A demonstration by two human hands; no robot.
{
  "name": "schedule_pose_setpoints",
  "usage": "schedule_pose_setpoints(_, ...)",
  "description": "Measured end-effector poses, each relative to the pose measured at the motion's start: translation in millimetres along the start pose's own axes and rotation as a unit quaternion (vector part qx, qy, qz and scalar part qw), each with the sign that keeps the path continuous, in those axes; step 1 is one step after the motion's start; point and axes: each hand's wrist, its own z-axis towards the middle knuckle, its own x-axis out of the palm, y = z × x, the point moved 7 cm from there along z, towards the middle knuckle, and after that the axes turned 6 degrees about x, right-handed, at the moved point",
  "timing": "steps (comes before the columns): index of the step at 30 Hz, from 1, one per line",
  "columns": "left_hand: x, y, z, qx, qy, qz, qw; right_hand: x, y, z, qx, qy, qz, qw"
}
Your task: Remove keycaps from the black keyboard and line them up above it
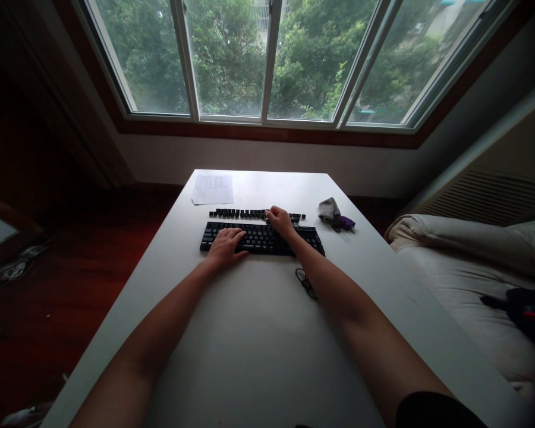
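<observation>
A black keyboard (267, 239) lies across the white table. Behind it runs a row of loose black keycaps (238, 213). My left hand (226, 245) rests on the keyboard's left part, fingers stretched out over the keys. Over the back edge of the keyboard, my right hand (280, 221) is closed, its fingertips at the keycap row; anything inside them is too small to make out. My right forearm covers part of the keyboard's right side. A black cable (306, 283) loops out beside that forearm.
Printed paper (213, 189) lies at the table's (249, 356) back left. To the right of the keycaps sits a grey cloth-like item (329, 209) with a purple one (344, 223) against it. A bed-like padded surface (455, 285) stands right of the table, and windows rise behind.
</observation>
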Motion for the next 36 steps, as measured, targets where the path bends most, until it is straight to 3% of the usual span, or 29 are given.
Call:
schedule_pose_setpoints(3, 0.1, 0.3, 0.0, -0.001, -0.004, 0.000, 1.000, -9.6, -14.2, 9.7, 0.006, 0.001, -0.125, 0.992)
schedule_pose_setpoints(8, 0.2, 1.3, -0.7, -0.002, 0.000, 0.000, 1.000, 1.2, -24.3, 20.6, -0.058, 0.104, -0.283, 0.952)
schedule_pose_setpoints(12, -0.3, 2.6, -1.2, -0.003, 0.004, 0.003, 1.000, 9.1, -22.4, 29.9, -0.119, 0.159, -0.340, 0.919)
schedule_pose_setpoints(17, -0.4, 2.8, -1.6, -0.004, 0.004, -0.003, 1.000, 11.0, -27.2, 38.4, -0.121, 0.184, -0.378, 0.899)
schedule_pose_setpoints(28, -1.6, 1.0, -0.6, -0.007, 0.005, -0.003, 1.000, 14.0, -23.9, 36.1, -0.138, 0.176, -0.371, 0.901)
schedule_pose_setpoints(36, 0.1, 1.0, -1.6, -0.005, 0.003, -0.009, 1.000, -6.5, -15.8, 9.0, -0.100, 0.114, -0.219, 0.964)
